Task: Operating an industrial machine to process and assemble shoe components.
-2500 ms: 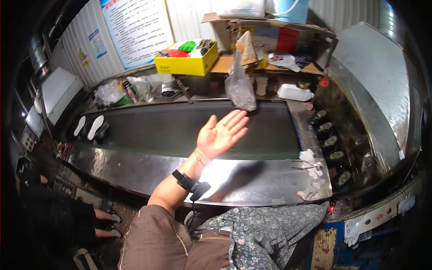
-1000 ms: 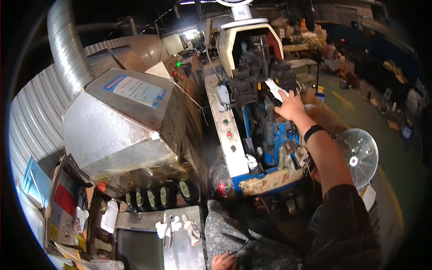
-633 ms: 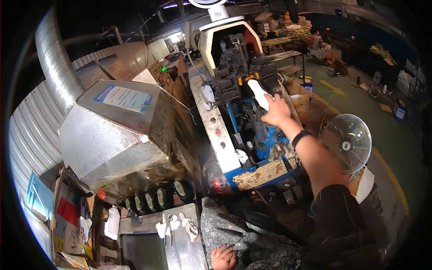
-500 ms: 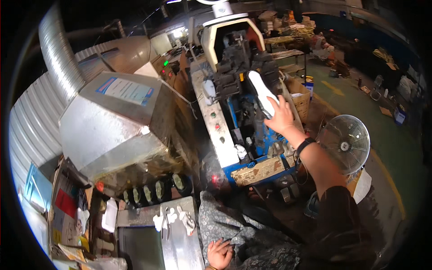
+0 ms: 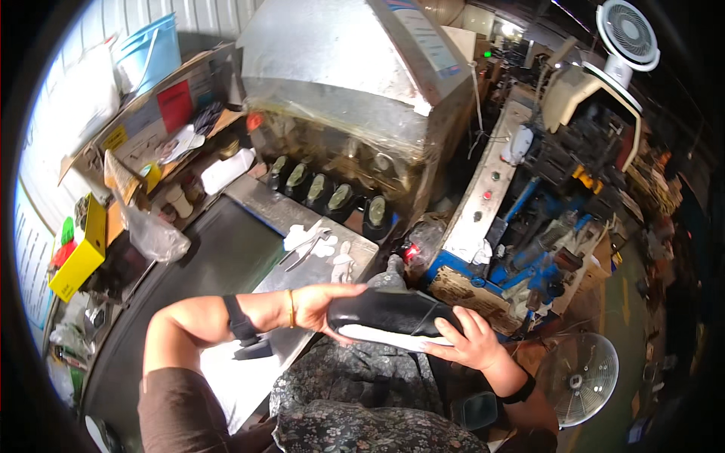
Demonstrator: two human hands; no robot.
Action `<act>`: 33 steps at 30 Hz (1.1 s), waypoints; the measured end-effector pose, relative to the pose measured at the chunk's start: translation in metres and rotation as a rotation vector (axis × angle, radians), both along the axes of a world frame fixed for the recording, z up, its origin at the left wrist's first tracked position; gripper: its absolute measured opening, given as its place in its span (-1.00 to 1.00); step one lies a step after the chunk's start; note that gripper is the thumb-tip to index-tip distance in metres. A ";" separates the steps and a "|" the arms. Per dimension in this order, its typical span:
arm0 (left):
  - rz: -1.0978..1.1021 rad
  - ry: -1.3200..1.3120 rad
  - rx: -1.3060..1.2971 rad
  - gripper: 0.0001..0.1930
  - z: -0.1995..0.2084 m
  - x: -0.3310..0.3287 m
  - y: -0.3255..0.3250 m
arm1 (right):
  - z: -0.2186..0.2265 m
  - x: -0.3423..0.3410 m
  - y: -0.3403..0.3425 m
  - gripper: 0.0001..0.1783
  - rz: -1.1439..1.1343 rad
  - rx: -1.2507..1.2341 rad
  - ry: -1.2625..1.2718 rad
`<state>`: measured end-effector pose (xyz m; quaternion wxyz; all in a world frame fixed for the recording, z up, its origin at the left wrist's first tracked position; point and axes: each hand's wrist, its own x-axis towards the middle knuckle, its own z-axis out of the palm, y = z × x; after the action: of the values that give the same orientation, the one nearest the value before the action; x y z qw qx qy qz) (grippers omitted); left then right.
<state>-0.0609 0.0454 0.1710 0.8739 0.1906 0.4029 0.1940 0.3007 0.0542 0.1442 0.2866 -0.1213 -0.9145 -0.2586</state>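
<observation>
A black shoe upper [image 5: 389, 311] with a white underside lies sideways above my lap, held between both hands. My left hand [image 5: 316, 308] grips its left end, thumb along the top edge and fingers beneath. At the other end my right hand [image 5: 470, 341] is closed around the shoe, fingers over the black side and the white edge. The patterned dark apron [image 5: 355, 385] is just below. On the metal bench top beyond my left hand are pliers [image 5: 303, 248] and a pale crumpled glove [image 5: 342, 264].
A blue-framed machine [image 5: 529, 257] with a button panel stands at the right. Several dark shoes [image 5: 340, 198] line the opening under a metal hood [image 5: 325, 68]. A dark conveyor belt [image 5: 174, 302] runs along the left. A round fan [image 5: 578, 380] stands at the lower right.
The shoe has come from the machine to above my lap with my right hand. My left hand has risen from my lap and taken hold too. The view has swung left.
</observation>
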 end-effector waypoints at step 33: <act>0.216 1.880 0.648 0.29 -0.161 -0.226 0.302 | -0.187 -0.243 0.328 0.59 -0.366 -1.571 0.597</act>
<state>-0.2872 0.3471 0.0100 0.0840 0.4581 0.8732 0.1435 0.0576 0.3827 -0.0432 0.3021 -0.4932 -0.6806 0.4498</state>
